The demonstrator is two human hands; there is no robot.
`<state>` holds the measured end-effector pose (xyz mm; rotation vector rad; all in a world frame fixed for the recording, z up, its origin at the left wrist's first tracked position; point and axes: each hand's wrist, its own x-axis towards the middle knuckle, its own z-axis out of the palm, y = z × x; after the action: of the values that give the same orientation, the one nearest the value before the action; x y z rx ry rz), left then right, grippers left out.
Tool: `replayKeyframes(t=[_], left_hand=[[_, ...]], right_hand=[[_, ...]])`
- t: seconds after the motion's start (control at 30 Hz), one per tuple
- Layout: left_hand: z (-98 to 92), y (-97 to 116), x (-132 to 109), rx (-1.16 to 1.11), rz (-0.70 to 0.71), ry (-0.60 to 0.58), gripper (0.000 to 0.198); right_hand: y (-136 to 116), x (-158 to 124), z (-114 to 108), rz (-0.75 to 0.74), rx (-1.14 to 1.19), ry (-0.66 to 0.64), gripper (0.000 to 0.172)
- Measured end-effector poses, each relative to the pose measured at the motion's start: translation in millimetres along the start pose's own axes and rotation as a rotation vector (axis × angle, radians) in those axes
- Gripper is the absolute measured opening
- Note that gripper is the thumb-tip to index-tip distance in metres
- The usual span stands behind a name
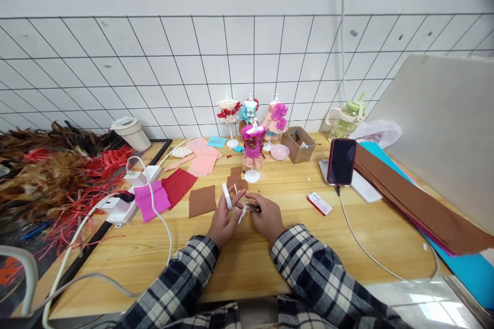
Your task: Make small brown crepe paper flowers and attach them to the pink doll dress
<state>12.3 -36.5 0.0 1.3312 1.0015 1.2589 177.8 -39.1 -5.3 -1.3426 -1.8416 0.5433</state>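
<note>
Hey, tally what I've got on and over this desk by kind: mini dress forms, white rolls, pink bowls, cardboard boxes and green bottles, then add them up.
Mini dress forms: 4
White roll: 1
Pink bowl: 1
Cardboard box: 1
Green bottle: 1
Total: 8

Head view faces forward and down, seemingly close.

Pale wooden tabletop [127, 262]. Left part: red sheets [179, 185], brown sheets [203, 201] lying flat. Far side: peach sheets [203, 158], four upright dress forms [253, 147], pink bowl [280, 152] beside brown box [300, 153]. Right part: red-and-white packet [319, 204].
</note>
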Motion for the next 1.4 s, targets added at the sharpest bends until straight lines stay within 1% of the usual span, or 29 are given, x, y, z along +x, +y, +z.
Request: replayKeyframes(t=[0.07,0.13,0.2,0.27,0.3,0.4,0.47,0.57,0.67,0.73,0.8,0.87,0.93,1.0,1.1,1.2,1.3,1.4], left_hand=[[-2.6,0,-3,0.003,0.03,-0.065,0.062],[-6.6,-1,-2,-0.029,0.058,-0.053,0.077],[-8.8,-4,0,-0.008,0.08,-0.027,0.083],[-7.2,-5,0,0.077,0.081,-0.022,0.087],[-5.2,-5,0,0.119,0.059,-0.017,0.088],[2.1,-3,-3,0.161,-0.039,0.021,0.086],[5.3,-1,-4,0.143,-0.073,0.046,0.083],[6.7,0,-4,0.117,-0.083,0.034,0.081],[7.2,1,-3,0.071,-0.083,0.015,0.081],[7.9,1,-1,0.027,-0.064,0.046,0.08],[7.9,1,0,0.009,-0.018,0.081,0.078],[6.8,-1,1,0.044,0.03,0.082,0.074],[4.7,-3,1,0.11,0.066,0.057,0.071],[2.7,-6,0,0.167,0.089,0.023,0.072],[1.0,-11,-1,0.24,0.115,0.007,0.071],[1.2,-15,0,0.284,0.107,-0.015,0.068],[2.5,-16,1,0.365,0.158,-0.105,0.063],[4.0,-15,2,0.486,0.263,-0.272,0.061]], right_hand=[[-1,1,0,0.017,-0.005,0.023,0.032],[-3,2,-1,0.044,-0.023,0.028,0.025],[-4,3,-1,0.075,-0.042,0.024,0.022],[-4,4,1,0.105,-0.054,0.02,0.025],[-3,5,2,0.114,-0.056,0.018,0.028],[0,7,6,0.135,-0.058,0.002,0.035],[4,10,8,0.19,-0.052,0.006,0.036],[10,14,9,0.325,-0.003,0.097,0.03],[18,15,11,0.357,0.069,0.194,0.027],[24,15,13,0.331,0.099,0.263,0.032],[29,14,15,0.288,0.091,0.342,0.045],[34,13,16,0.238,0.052,0.379,0.058],[37,12,17,0.212,0.023,0.375,0.065],[38,11,17,0.208,0.031,0.356,0.064],[39,9,17,0.215,0.074,0.322,0.051],[39,5,16,0.252,0.09,0.295,0.038],[39,3,15,0.261,0.072,0.256,0.029],[39,3,16,0.248,0.055,0.248,0.028]])
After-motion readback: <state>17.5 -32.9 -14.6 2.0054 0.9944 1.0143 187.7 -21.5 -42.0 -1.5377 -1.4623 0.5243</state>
